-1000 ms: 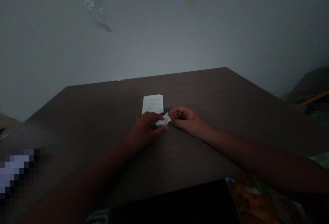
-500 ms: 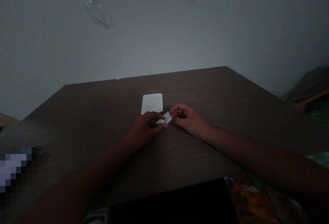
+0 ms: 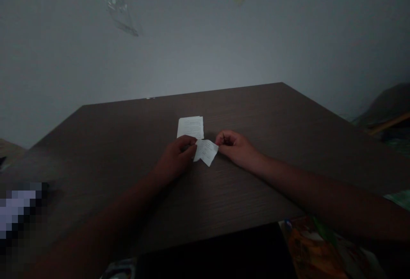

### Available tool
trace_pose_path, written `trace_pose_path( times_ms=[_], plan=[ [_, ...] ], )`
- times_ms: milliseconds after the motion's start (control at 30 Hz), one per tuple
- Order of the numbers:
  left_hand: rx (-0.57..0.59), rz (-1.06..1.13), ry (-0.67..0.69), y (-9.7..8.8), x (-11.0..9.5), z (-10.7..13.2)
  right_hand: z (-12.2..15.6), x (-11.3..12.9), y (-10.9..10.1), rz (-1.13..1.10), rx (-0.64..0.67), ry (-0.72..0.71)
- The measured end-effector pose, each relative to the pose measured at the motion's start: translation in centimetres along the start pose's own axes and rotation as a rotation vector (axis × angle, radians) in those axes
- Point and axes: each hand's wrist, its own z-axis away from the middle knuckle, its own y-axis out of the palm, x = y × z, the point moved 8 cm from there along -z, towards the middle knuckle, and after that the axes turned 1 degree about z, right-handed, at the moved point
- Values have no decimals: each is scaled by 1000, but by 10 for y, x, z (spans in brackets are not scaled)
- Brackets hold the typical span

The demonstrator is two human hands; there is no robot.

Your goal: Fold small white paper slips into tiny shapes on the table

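A small creased piece of printed paper (image 3: 207, 151) is stretched between my two hands above the dark wooden table (image 3: 243, 112). My left hand (image 3: 177, 154) pinches its left edge between thumb and fingers. At the paper's right corner, my right hand (image 3: 235, 145) is closed in a pinch, its fingers curled. Just beyond my left hand lies a flat stack of printed paper sheets (image 3: 191, 127), its near edge partly covered by that hand.
A pixelated rectangular object (image 3: 19, 210) lies on the table at the left. Along the near edge are a black surface (image 3: 218, 253) and a colourful printed item (image 3: 317, 245). A pale wall (image 3: 205, 44) stands behind the table.
The small paper has been unfolded and now spreads wider between my hands. My left hand has drawn slightly left, and my right hand has shifted a little to the right.
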Motion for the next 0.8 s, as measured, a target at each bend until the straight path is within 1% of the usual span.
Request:
trace_pose_path(
  times_ms=[67, 133, 167, 233, 300, 333, 400, 467, 533, 600, 667, 700, 733, 800],
  plan=[
    [4, -19, 10, -1, 3, -3, -1, -5, -3, 121, -12, 46],
    [22, -89, 49, 0, 4, -5, -2, -4, -4, 276, 25, 37],
    [34, -134, 74, 2, 4, -6, -1, 0, -2, 365, 57, 2],
    [62, -217, 114, 5, 4, -7, 2, 8, 3, 548, 126, -113],
    [77, -288, 131, 9, 7, -7, 7, 16, 11, 719, 189, -225],
    [74, -318, 133, 9, 9, -6, 9, 17, 14, 790, 217, -258],
    [33, -358, 151, 7, 10, -5, 13, 19, 20, 896, 252, -285],
    [-25, -377, 212, 3, 4, -1, 16, 21, 23, 969, 267, -294],
    [-52, -407, 316, 0, -7, 4, 19, 24, 26, 1016, 287, -312],
    [-10, -467, 439, 3, -21, 11, 22, 28, 28, 1028, 307, -346],
    [118, -544, 552, 13, -34, 20, 24, 32, 30, 999, 313, -392],
    [175, -580, 583, 17, -39, 24, 25, 33, 31, 979, 313, -415],
    [198, -601, 589, 19, -42, 26, 25, 33, 32, 963, 318, -435],
    [211, -612, 595, 19, -49, 29, 25, 31, 34, 957, 346, -456]
  ],
)
